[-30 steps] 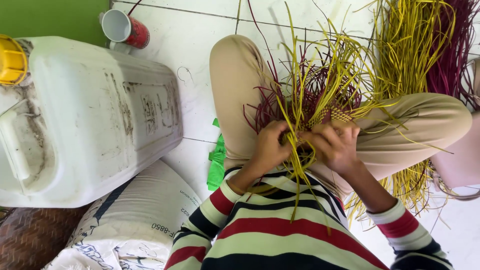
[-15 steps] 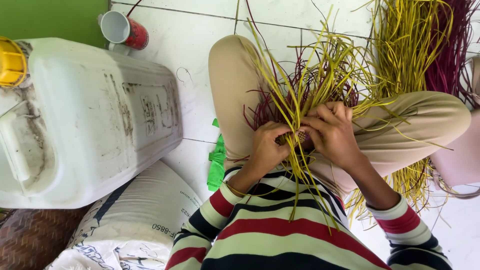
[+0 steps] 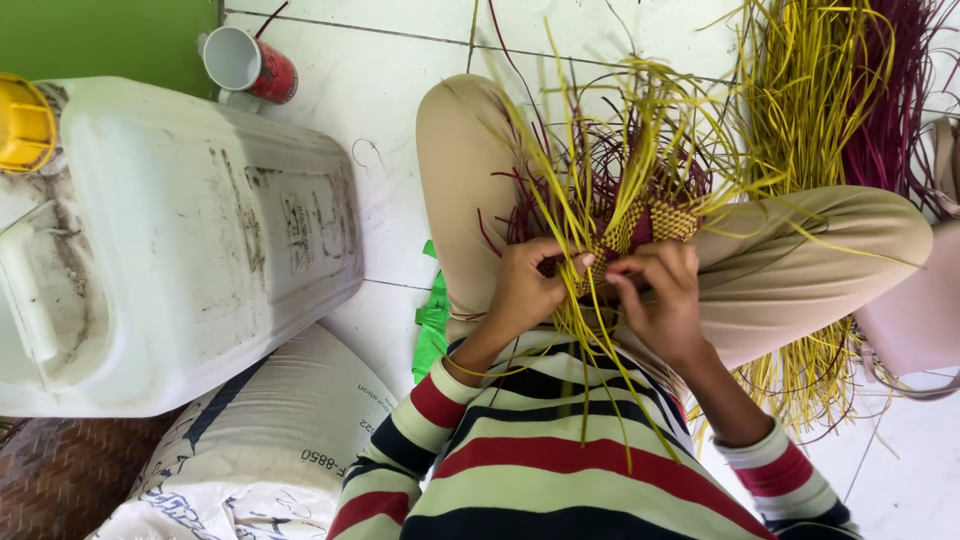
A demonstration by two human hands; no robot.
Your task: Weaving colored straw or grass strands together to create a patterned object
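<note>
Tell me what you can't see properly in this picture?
Head view only:
- Woven piece: its near edge is hidden behind the left hand and right hand.
- Jug: cut off by the left edge.
- Sack: cut off by the bottom edge.
- Strand bundle: runs past the top edge.

Scuffed matt plastic jerrycan (image 3: 190, 230), glossy floor tiles (image 3: 380, 90), stiff fibre strips (image 3: 640, 140).

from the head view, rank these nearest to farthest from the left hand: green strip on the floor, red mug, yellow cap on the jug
1. Green strip: on the tiles just left of the left hand.
2. Red mug: lying on its side, up and to the left.
3. Yellow cap: at the far left edge, on the white jug.
</note>
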